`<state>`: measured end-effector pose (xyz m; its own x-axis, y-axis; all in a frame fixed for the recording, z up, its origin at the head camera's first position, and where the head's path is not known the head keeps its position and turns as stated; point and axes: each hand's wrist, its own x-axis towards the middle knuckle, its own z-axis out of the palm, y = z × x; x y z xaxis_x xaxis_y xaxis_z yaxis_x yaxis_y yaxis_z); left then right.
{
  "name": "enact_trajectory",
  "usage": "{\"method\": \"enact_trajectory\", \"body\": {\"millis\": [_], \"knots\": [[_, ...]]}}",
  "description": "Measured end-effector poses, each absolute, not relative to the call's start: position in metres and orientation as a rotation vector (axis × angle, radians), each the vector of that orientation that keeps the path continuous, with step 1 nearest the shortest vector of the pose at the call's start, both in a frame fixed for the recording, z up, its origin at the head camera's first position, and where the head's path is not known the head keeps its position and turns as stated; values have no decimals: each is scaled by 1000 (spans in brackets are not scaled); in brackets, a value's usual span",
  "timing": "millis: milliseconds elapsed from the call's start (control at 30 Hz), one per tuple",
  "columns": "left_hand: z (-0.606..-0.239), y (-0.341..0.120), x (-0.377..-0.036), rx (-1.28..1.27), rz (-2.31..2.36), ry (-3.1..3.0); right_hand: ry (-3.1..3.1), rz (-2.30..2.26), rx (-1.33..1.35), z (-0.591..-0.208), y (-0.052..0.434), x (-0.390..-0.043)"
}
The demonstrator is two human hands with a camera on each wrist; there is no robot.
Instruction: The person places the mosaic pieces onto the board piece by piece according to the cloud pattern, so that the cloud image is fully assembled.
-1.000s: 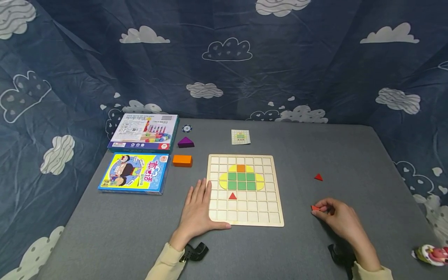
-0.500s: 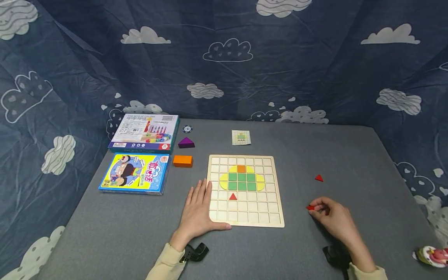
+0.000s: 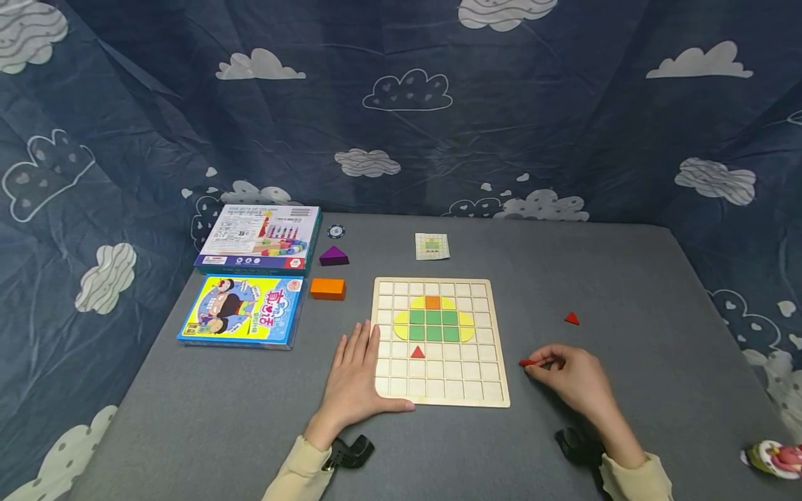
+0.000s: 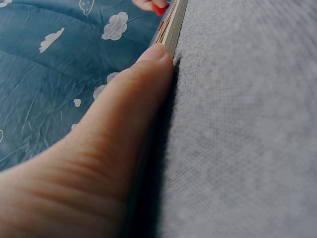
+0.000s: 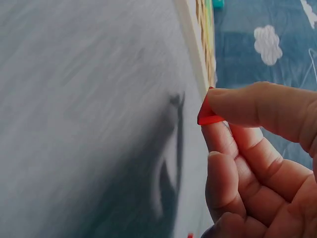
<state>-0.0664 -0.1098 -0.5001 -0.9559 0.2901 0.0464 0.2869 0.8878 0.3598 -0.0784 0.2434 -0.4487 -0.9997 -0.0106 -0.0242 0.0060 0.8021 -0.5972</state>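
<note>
My left hand (image 3: 353,376) lies with straight fingers along the left edge of a wooden grid board (image 3: 445,390), its thumb at the near edge. Between thumb and fingertips my right hand (image 3: 576,379) pinches a red triangular tile (image 5: 210,115), just right of the board. Set in the board are green square tiles (image 3: 433,317), an orange square tile (image 3: 432,302), rounded yellow tiles (image 3: 400,332) and one red triangle (image 3: 417,353). Another red triangle (image 3: 571,319) lies on the grey table beyond my right hand.
Behind the board lies a small pattern card (image 3: 432,246). To the left are an orange block (image 3: 328,289), a purple triangular block (image 3: 334,257), a poker chip (image 3: 335,231), a blue-yellow box (image 3: 241,311) and a white-purple box (image 3: 258,236). A figurine (image 3: 773,459) stands at the right.
My right hand has moved left toward the board with the red triangular tile pinched in its fingers. The left hand has stayed in place.
</note>
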Motion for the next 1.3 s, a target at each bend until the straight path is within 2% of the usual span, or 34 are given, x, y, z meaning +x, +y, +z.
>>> {"method": "enact_trajectory", "body": {"millis": [800, 1300], "knots": [[-501, -110, -68, 474, 574, 3061, 2891, -1062, -319, -436, 160, -109], [-501, -110, -67, 485, 565, 3075, 2777, -995, -520, -437, 132, -120]]}}
